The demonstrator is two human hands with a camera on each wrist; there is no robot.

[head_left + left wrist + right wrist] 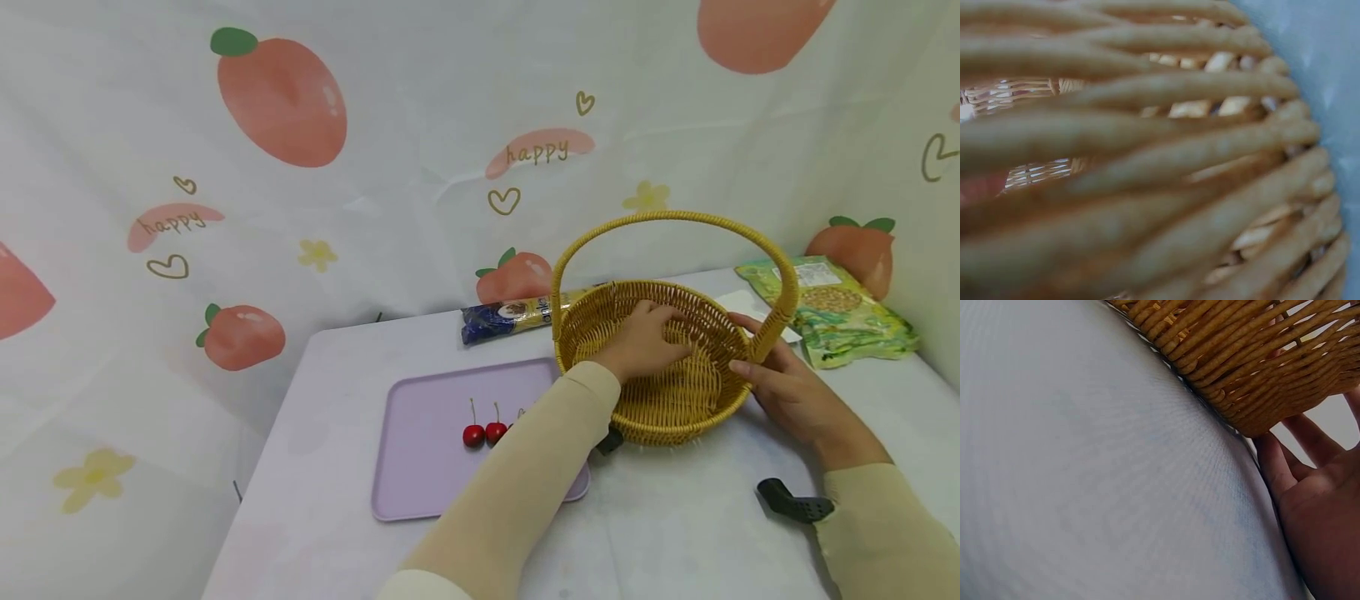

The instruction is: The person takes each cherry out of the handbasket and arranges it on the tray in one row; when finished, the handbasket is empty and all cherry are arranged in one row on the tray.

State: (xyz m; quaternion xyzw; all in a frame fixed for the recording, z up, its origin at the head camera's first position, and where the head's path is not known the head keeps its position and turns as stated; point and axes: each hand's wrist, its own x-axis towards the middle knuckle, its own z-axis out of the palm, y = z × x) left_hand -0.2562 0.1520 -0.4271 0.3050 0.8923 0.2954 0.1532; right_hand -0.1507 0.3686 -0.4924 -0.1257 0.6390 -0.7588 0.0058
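Note:
A yellow wicker basket [667, 429] with a tall arched handle stands on the right of the table, its inside facing me. My left hand [642, 340] reaches over the near rim into it, fingers loosely bent, with nothing visible between them. My right hand [798, 396] grips the basket's right side by the handle's foot, thumb in front and fingers behind. In the right wrist view that hand [1319, 494] touches the woven wall [1260, 369]. Only blurred weave [1166, 150] fills most of the left wrist view. Several red cherries [473, 436] lie on a lilac tray [420, 450], partly hidden by my left forearm.
Behind the basket, a blue and yellow packet [498, 321] lies along the table's back edge. A green printed bag [840, 308] sits at the back right, beside a white piece [738, 302] partly behind the basket. A fruit-printed cloth [405, 167] hangs behind the table.

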